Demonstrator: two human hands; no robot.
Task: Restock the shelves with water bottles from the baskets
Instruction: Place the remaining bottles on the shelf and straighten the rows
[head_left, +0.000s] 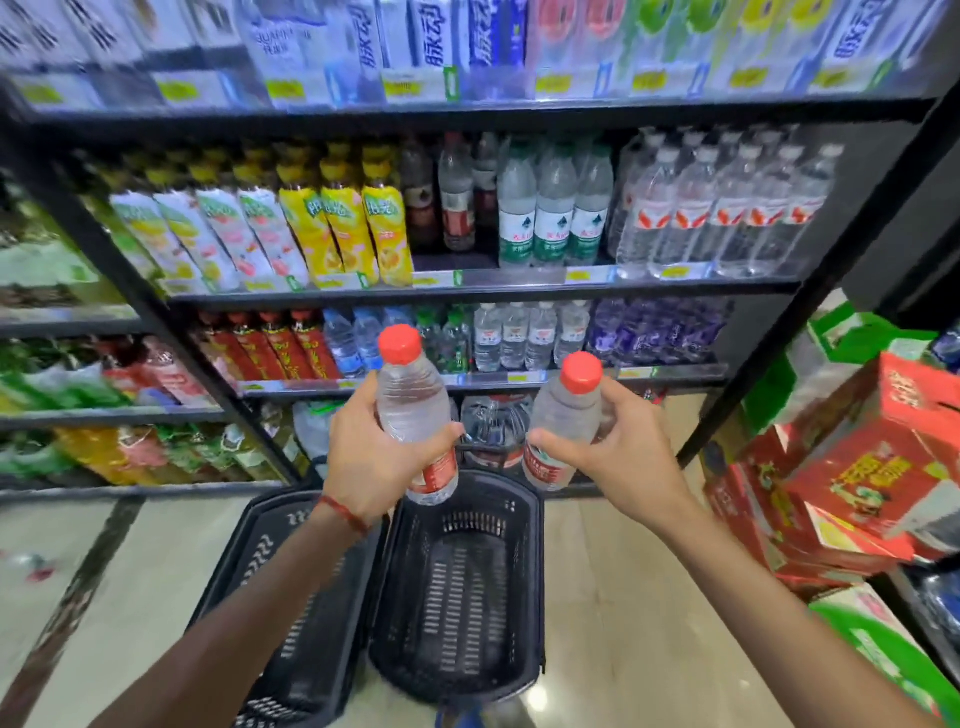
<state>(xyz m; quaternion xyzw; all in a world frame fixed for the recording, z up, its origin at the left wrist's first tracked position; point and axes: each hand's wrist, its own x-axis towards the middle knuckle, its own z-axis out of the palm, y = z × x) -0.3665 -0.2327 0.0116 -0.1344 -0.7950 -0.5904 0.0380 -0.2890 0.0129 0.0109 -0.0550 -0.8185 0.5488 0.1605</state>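
Note:
My left hand (371, 457) grips a clear water bottle (410, 395) with a red cap and red label, held upright above the baskets. My right hand (618, 447) grips a second red-capped water bottle (563, 415), tilted slightly left. Both bottles hang in front of the black shelf unit (467, 387). Two black plastic baskets stand on the floor below my arms: the right basket (524, 519) shows a bare mesh bottom, and the left basket (270, 525) is partly hidden by my left forearm.
The shelves hold rows of water bottles (530, 338), green-labelled bottles (550, 208), juice bottles (332, 223) and large jugs (493, 421) at the bottom. Stacked red cartons (857, 478) crowd the right side. Snack racks (78, 395) stand on the left. Pale tiled floor (623, 597) surrounds the baskets.

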